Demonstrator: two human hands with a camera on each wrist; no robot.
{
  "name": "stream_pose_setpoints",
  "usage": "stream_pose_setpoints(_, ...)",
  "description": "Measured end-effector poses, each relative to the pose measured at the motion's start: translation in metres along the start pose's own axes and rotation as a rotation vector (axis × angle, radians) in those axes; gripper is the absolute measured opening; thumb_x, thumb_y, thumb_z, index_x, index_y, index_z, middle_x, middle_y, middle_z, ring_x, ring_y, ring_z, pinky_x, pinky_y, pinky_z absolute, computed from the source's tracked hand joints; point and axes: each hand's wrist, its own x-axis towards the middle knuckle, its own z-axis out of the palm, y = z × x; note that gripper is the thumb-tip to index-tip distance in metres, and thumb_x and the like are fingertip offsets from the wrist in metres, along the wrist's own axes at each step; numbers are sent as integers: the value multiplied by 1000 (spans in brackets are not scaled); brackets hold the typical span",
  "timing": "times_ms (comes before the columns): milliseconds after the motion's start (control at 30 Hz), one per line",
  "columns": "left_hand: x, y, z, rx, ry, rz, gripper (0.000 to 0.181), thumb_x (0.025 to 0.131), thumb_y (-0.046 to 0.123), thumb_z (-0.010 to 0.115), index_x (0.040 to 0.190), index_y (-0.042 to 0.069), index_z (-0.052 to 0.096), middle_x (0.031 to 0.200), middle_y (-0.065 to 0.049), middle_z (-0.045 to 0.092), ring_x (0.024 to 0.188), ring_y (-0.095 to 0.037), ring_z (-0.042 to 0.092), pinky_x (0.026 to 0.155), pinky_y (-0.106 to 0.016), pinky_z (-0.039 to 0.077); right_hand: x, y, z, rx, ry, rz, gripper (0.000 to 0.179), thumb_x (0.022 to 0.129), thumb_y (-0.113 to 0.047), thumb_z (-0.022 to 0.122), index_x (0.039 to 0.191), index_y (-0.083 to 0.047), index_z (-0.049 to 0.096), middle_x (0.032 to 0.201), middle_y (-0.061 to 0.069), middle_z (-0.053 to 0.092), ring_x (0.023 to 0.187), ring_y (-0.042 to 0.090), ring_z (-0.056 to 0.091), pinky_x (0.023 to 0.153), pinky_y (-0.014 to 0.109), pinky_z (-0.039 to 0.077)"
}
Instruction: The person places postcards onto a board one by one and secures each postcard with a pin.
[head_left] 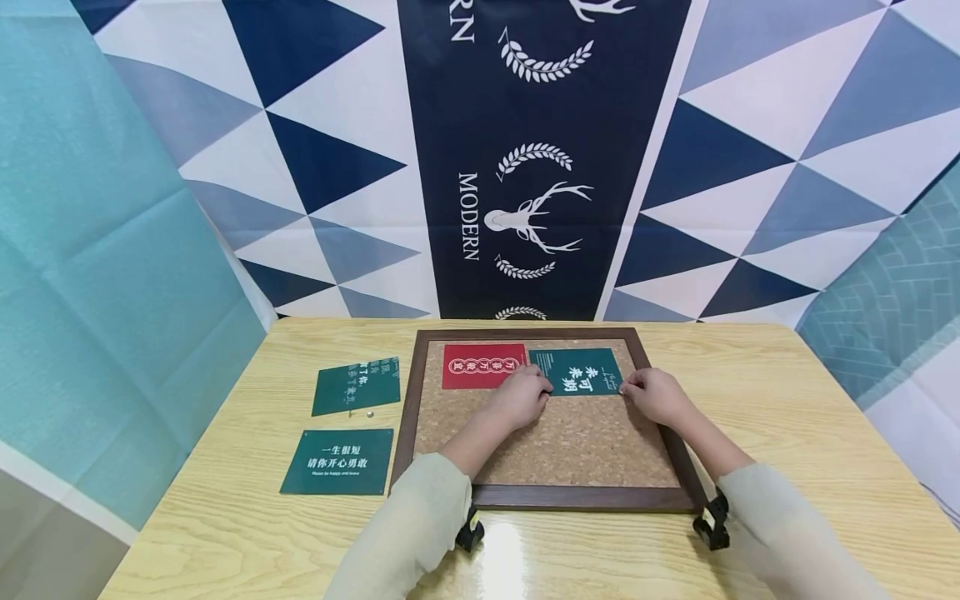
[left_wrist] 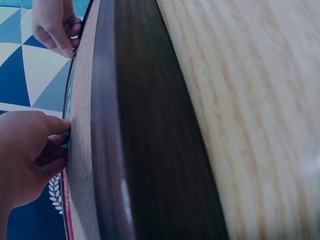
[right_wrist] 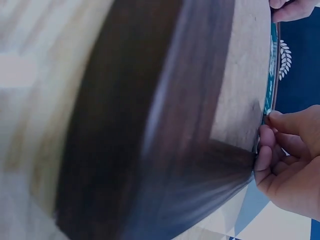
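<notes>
A dark green card (head_left: 573, 372) with white Chinese characters lies on a brown-framed cork board (head_left: 555, 454), along its far right part. My right hand (head_left: 657, 397) pinches a small thumbtack (head_left: 622, 390) between thumb and fingertip at the card's near right corner. At the near left corner, my left hand (head_left: 519, 397) touches the card with its fingertips, the other fingers loosely bent. A red card (head_left: 480, 367) with white lettering lies on the cork left of the green one, its near right part behind my left hand. Both hands also show in the left wrist view.
Left of the board, two more green cards, a farther one (head_left: 356, 387) and a nearer one (head_left: 337, 462), lie on the wooden table (head_left: 225, 517). Two small thumbtacks (head_left: 370, 414) rest between them. A patterned cloth (head_left: 517, 167) hangs behind the table.
</notes>
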Motion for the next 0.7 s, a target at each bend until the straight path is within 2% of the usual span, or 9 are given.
stream_pose_setpoints(167,0,1,0,0,-3,-3,24,94,20,55,114,15,68,107,-1,60,101,-12,54,91,-22,47,4,1,-5,39,-65,46,24,94,-11,51,83,5,65,58,2,49,53,13,42,49,27,35)
stream_pose_setpoints(267,0,1,0,-1,-1,-2,24,94,20,55,114,15,69,106,-1,60,100,-12,54,90,-22,47,6,1,-8,79,-116,73,28,95,-12,50,72,0,59,54,-1,44,50,12,39,48,26,34)
stream_pose_setpoints(400,0,1,0,5,-4,1,24,95,20,54,114,15,68,107,-1,60,101,-12,54,91,-22,47,9,1,-11,127,-172,105,34,97,-12,47,65,-4,54,50,-4,39,46,10,36,46,26,32)
stream_pose_setpoints(700,-1,1,0,0,-11,2,25,95,20,54,115,15,68,108,-2,60,103,-13,55,92,-23,47,12,-3,-10,126,-197,173,35,97,-14,47,63,-8,49,51,-4,40,47,9,37,48,25,34)
